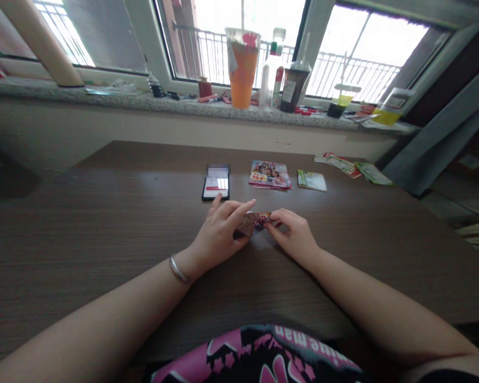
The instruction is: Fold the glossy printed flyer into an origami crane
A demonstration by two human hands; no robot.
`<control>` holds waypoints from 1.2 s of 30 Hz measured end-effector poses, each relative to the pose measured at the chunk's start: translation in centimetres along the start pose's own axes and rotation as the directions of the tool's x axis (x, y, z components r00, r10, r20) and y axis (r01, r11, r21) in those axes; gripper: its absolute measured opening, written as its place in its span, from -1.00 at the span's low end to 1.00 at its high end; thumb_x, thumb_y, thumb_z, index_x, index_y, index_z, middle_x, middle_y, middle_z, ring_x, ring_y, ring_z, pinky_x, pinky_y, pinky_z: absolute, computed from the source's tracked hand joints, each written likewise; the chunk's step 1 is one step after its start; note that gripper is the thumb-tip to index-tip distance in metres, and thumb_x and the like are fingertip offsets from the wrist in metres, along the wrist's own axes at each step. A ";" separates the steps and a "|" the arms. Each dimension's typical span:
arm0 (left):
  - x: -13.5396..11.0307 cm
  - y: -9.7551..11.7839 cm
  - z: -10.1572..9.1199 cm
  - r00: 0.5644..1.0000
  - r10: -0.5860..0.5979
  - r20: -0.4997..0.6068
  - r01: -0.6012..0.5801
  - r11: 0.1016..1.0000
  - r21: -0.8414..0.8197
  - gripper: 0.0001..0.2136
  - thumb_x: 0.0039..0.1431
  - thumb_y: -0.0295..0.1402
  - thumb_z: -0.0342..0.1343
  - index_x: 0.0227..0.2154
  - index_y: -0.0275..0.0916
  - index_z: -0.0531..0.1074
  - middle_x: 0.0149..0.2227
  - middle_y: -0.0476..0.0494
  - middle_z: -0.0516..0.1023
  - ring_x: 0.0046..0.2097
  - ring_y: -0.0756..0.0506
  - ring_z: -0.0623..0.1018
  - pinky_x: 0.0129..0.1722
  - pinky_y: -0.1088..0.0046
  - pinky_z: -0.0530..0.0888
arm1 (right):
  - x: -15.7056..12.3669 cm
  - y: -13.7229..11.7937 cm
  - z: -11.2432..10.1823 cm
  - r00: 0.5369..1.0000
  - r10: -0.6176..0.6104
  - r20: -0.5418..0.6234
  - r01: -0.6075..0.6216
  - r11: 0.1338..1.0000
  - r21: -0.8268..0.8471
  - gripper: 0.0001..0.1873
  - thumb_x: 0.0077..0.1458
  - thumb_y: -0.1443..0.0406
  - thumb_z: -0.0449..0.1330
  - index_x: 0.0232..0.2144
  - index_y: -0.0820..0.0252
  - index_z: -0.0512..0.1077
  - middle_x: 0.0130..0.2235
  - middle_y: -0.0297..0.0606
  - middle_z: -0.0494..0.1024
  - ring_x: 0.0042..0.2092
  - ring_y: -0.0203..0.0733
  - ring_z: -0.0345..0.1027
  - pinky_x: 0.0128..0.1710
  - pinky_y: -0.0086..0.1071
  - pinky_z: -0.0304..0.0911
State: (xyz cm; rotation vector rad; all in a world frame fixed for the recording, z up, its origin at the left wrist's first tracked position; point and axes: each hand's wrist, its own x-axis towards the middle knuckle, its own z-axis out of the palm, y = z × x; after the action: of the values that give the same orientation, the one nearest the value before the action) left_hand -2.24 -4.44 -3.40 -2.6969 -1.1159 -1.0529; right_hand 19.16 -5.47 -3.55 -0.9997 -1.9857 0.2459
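Observation:
Between my two hands is a small piece of colourful printed paper [247, 224], folded, with part of it hidden by my fingers. My left hand [221, 229], with a silver bangle at the wrist, grips its left side, with some fingers stretched over the top. The right end is pinched between the thumb and fingers of my right hand [293, 231]. Just beyond my left fingertips a phone [216, 183] lies with its screen lit. A stack of colourful printed leaflets [270, 174] rests past the paper, and a smaller green-and-white stack [312, 180] sits right of it.
Red-and-green paper strips [341, 164] and a green printed sheet [373, 173] lie at the dark wooden table's [83, 223] far right. Along the stone windowsill [183, 105] stand a tall orange drink cup [242, 69], a dark drink cup [294, 88], bottles and small clutter. A grey curtain [439, 138] hangs at right.

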 end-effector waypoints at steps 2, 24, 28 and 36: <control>0.0 0.0 0.0 1.000 0.008 -0.009 -0.008 1.000 -0.003 -0.35 0.01 -0.42 0.22 0.18 -0.18 0.14 -0.04 -0.17 0.41 0.03 -0.17 0.43 0.29 0.01 0.06 | -0.1 -0.1 0.0 0.999 0.020 -0.025 -0.020 1.000 0.023 -0.96 0.12 0.34 0.18 -0.33 0.15 0.44 -0.35 -0.29 0.56 -0.35 -0.28 0.41 -0.37 -0.44 0.35; 0.0 0.6 -0.1 0.991 -0.126 -0.042 0.122 0.988 -0.092 -0.56 0.08 -0.41 0.20 0.03 -0.15 0.27 -0.18 -0.05 0.60 -0.10 -0.11 0.56 0.16 0.14 0.24 | 0.0 0.2 0.3 0.983 0.171 0.063 -0.178 0.974 0.143 -0.93 0.07 0.31 0.19 -0.34 0.15 0.47 -0.35 -0.29 0.57 -0.34 -0.27 0.43 -0.37 -0.43 0.34; 0.1 0.4 -0.1 0.987 -0.137 -0.086 0.122 0.980 -0.159 -0.62 0.09 -0.38 0.22 -0.02 -0.16 0.31 -0.22 -0.03 0.61 -0.13 -0.09 0.57 0.15 0.15 0.27 | 0.1 0.3 0.3 0.989 0.102 0.103 -0.113 0.987 0.117 -0.83 0.04 0.35 0.19 -0.25 0.15 0.46 -0.26 -0.25 0.57 -0.23 -0.23 0.43 -0.32 -0.40 0.35; 0.2 0.5 -0.2 0.992 -0.090 -0.083 0.069 0.970 -0.234 -0.83 0.14 -0.34 0.20 -0.20 -0.16 0.41 -0.21 -0.05 0.60 -0.15 -0.07 0.56 0.17 0.12 0.25 | 0.2 -0.1 0.1 0.996 0.000 0.093 -0.008 0.996 0.085 -0.85 0.08 0.33 0.23 -0.24 0.11 0.47 -0.22 -0.24 0.57 -0.18 -0.20 0.42 -0.24 -0.34 0.37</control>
State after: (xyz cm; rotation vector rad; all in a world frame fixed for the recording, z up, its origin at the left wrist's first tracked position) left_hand -1.96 -4.74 -2.98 -2.7581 -1.1614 -1.3870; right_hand 19.01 -5.40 -3.43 -0.9528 -2.0395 0.3833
